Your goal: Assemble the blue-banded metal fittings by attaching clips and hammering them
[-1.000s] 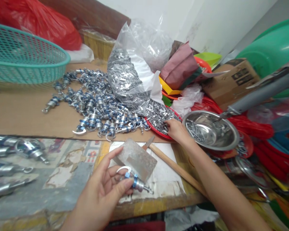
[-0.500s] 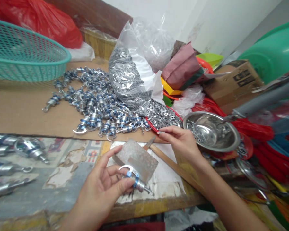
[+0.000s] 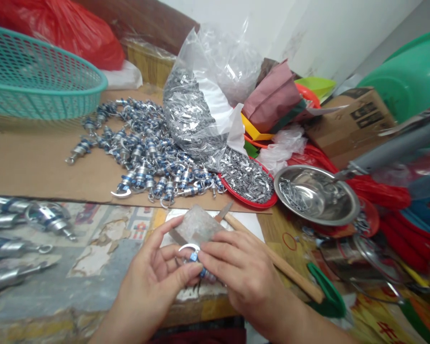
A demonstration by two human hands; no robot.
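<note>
My left hand (image 3: 154,282) is closed on a small silver swivel hook with blue rings (image 3: 192,253), held over the table's front edge. My right hand (image 3: 241,272) meets it there, fingers pinched against the hook; anything between the fingertips is too small to see. Right behind the hands lies a grey metal block (image 3: 197,223). A wooden handle (image 3: 272,258) runs off to the right from it. Farther back, a red tray (image 3: 251,203) holds several small metal clips.
A pile of finished blue-ringed hooks (image 3: 146,153) lies on cardboard. A clear bag of metal clips (image 3: 197,110) stands behind. A steel bowl (image 3: 317,196) sits at right, a teal basket (image 3: 32,81) at back left, a cardboard box (image 3: 354,119) at right.
My right hand left the red tray of clips, drew back to the front edge and closed in on the hook in my left hand. The left hand stayed put.
</note>
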